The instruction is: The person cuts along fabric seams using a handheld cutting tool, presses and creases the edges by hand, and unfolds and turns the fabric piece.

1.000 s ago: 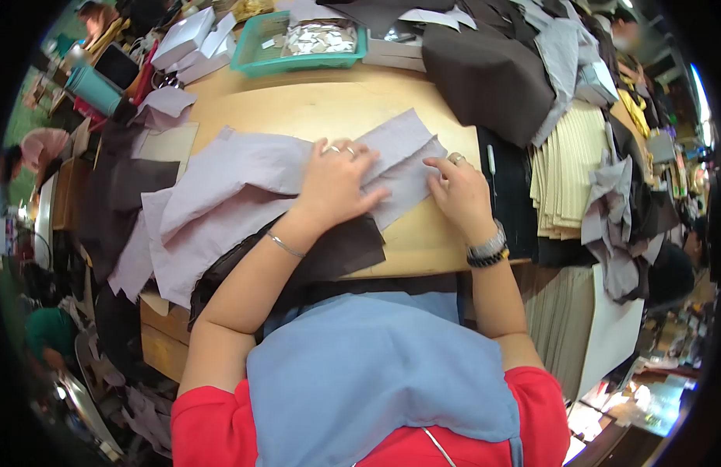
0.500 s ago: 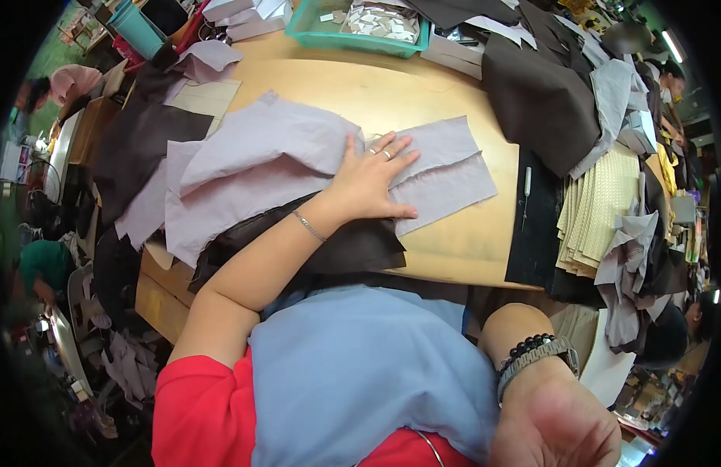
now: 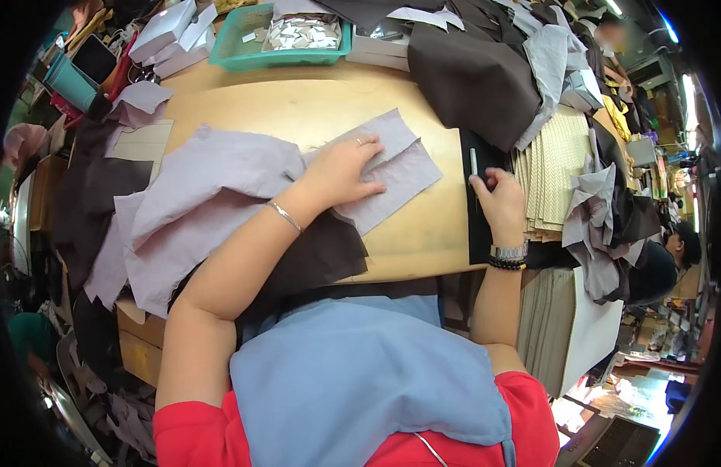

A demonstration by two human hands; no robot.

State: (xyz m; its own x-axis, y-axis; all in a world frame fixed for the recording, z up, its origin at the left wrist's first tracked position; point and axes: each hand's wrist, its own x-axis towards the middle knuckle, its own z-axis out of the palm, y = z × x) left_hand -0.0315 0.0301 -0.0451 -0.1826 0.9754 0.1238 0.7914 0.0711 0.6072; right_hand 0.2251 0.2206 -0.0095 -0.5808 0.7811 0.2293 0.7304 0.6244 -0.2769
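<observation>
My left hand point(image 3: 341, 173) lies with fingers spread on a pale lilac cloth strip point(image 3: 407, 175) that has a seam or fold along it. More lilac cloth point(image 3: 220, 175) spreads to its left, and dark brown cloth point(image 3: 318, 253) lies under my forearm. On a black mat point(image 3: 477, 226) at the table's right is a thin tool with a pale handle point(image 3: 473, 161). My right hand point(image 3: 485, 180) is over the mat beside this tool, fingers bent, with a gap between thumb and fingers; no grip on the tool shows.
A teal tray point(image 3: 279, 60) of small white pieces stands at the table's back point(image 3: 244, 97). Dark cloth point(image 3: 477, 78) is heaped at back right, beside stacked cream textured sheets point(image 3: 555, 175). White boxes point(image 3: 170, 39) stand at back left. People work at both sides.
My right hand left the cloth strip, dropped low at the right near my body, then came up over the black mat beside the tool. My left hand has stayed on the cloth. The camera view has shifted.
</observation>
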